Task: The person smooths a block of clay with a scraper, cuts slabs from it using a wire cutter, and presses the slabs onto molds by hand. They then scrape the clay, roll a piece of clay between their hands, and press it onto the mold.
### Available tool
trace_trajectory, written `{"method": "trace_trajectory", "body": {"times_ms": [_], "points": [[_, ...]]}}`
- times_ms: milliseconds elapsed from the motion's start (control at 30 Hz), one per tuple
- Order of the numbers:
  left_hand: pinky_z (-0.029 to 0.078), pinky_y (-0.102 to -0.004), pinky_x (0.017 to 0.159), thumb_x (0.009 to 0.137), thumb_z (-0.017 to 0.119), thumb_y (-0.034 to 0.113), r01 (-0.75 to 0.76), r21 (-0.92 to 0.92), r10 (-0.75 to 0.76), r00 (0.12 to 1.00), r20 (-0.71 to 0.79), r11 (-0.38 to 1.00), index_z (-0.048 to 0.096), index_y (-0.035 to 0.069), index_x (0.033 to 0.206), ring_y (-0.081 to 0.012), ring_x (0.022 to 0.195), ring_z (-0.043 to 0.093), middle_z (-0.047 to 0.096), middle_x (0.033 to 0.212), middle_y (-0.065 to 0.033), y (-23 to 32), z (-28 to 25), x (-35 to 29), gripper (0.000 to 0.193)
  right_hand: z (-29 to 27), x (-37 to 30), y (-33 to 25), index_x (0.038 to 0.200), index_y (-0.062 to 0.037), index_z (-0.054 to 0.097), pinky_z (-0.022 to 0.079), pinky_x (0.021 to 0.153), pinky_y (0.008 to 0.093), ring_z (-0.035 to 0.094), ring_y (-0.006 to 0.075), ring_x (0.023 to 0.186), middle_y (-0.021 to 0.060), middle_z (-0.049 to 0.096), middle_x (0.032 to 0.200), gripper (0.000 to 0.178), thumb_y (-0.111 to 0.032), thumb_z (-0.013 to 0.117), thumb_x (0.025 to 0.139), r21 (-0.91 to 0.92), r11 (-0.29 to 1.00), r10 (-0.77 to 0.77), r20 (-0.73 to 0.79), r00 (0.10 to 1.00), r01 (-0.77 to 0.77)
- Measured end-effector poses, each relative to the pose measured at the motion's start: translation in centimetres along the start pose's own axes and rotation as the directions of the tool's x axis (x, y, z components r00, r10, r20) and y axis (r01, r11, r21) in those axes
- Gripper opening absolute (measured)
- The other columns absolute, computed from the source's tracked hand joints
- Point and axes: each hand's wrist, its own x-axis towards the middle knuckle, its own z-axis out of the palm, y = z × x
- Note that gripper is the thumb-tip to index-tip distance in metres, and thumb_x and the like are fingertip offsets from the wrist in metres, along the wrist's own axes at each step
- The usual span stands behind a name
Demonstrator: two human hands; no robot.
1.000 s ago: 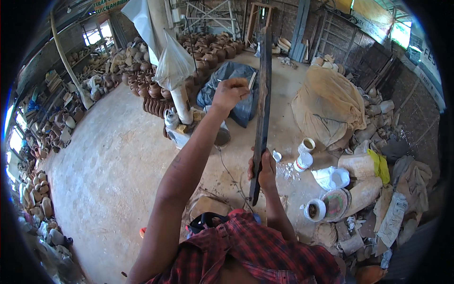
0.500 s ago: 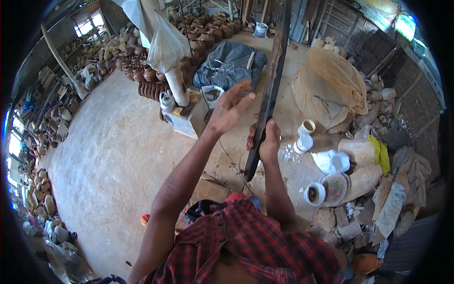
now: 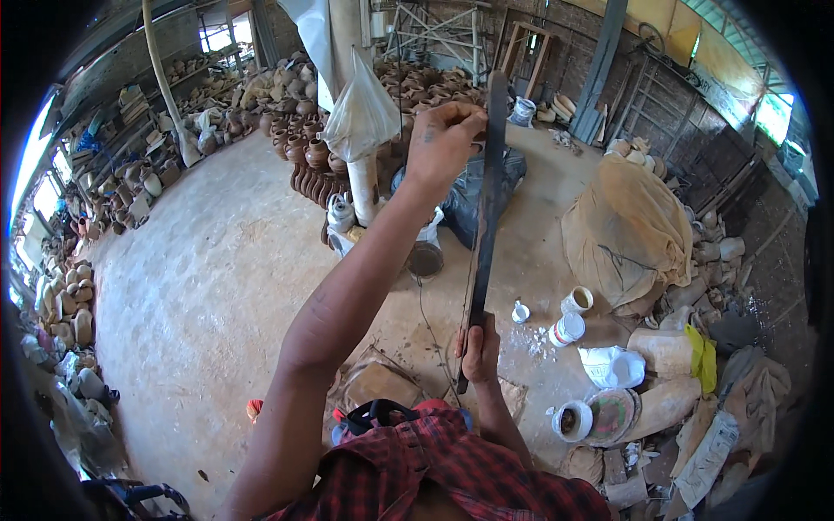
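Note:
A long dark wooden plank (image 3: 488,217) stands nearly upright before me, its narrow edge toward me. My right hand (image 3: 479,349) is wrapped round its lower part, close to the lower end. My left hand (image 3: 441,146) is raised beside the plank's upper part, left of it. Its fingers are bent and drawn together in a pinch at the plank's edge. Whether anything lies between those fingertips, or whether they touch the wood, I cannot tell.
A white pillar (image 3: 363,187) with a plastic bag (image 3: 358,117) rises beyond my left arm. Clay pots (image 3: 317,152) crowd behind it. To the right are a cloth-covered heap (image 3: 630,230), a white bucket (image 3: 567,329), a bowl (image 3: 573,421) and a white sack (image 3: 611,368).
The plank has become more upright and its lower end has come nearer me, with my right hand. My left hand has moved up to the plank's edge, its spread fingers now drawn together.

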Motion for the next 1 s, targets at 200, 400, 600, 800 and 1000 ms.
{"method": "trace_trajectory", "body": {"times_ms": [200,400,600,800,1000], "points": [[0.055,-0.0302,0.081,0.104,0.067,0.019,0.023,-0.126,-0.023,1.0,-0.001,0.992,0.072,0.006,0.112,-0.0128,0.09,0.07,0.075,0.098,-0.0021,0.6,-0.2,-0.9,0.016,-0.7,-0.3,-0.2,0.116,-0.0008,0.049,0.044,0.048,0.0265,0.051,0.0087,0.052,0.001,0.053,0.069,0.051,-0.051,0.048,0.11,-0.142,0.989,-0.037,-0.018,0.999,0.034],[0.057,-0.0305,0.078,0.102,0.068,0.016,0.086,-0.207,-0.08,0.996,0.039,0.975,0.073,0.005,0.105,-0.0117,0.083,0.069,0.073,0.093,-0.0024,0.4,-1.7,-0.4,0.013,-1.2,-0.5,0.6,0.116,0.0004,0.049,0.042,0.048,0.0272,0.05,0.0092,0.051,0.0007,0.052,0.066,0.054,-0.053,0.048,0.109,-0.167,0.986,-0.028,-0.006,1.0,0.026],[0.055,-0.03,0.078,0.103,0.063,0.016,0.12,0.034,-0.125,0.964,0.234,0.992,0.07,0.005,0.103,-0.0108,0.08,0.064,0.068,0.09,-0.0015,-0.8,-2.8,-2.4,0.012,-1.7,-0.3,-0.3,0.11,-0.0018,0.051,0.041,0.046,0.0265,0.05,0.0086,0.049,0.0002,0.052,0.064,0.055,-0.057,0.051,0.107,-0.105,0.994,-0.008,-0.05,0.999,0.003],[0.054,-0.0298,0.077,0.107,0.055,0.019,-0.04,0.266,-0.043,0.954,0.298,0.963,0.062,0.001,0.105,-0.0105,0.083,0.062,0.064,0.089,-0.0027,-5.8,-0.9,-10.3,0.019,-1.6,6.4,-4.0,0.101,-0.0034,0.052,0.04,0.045,0.0268,0.05,0.0098,0.048,0.0008,0.052,0.062,0.044,-0.045,0.043,0.113,-0.116,0.99,-0.083,-0.072,0.994,0.074],[0.052,-0.0334,0.076,0.107,0.054,0.011,0.046,0.243,-0.129,0.933,0.337,0.969,0.057,0.0,0.102,-0.017,0.083,0.063,0.063,0.091,-0.0077,-8.4,-1.3,-15.7,0.012,0.1,10.5,-9.9,0.104,-0.0037,0.057,0.041,0.049,0.0287,0.053,0.0104,0.054,0.0034,0.057,0.07,0.046,-0.045,0.039,0.114,-0.292,0.937,-0.23,-0.102,0.968,0.192]]}}
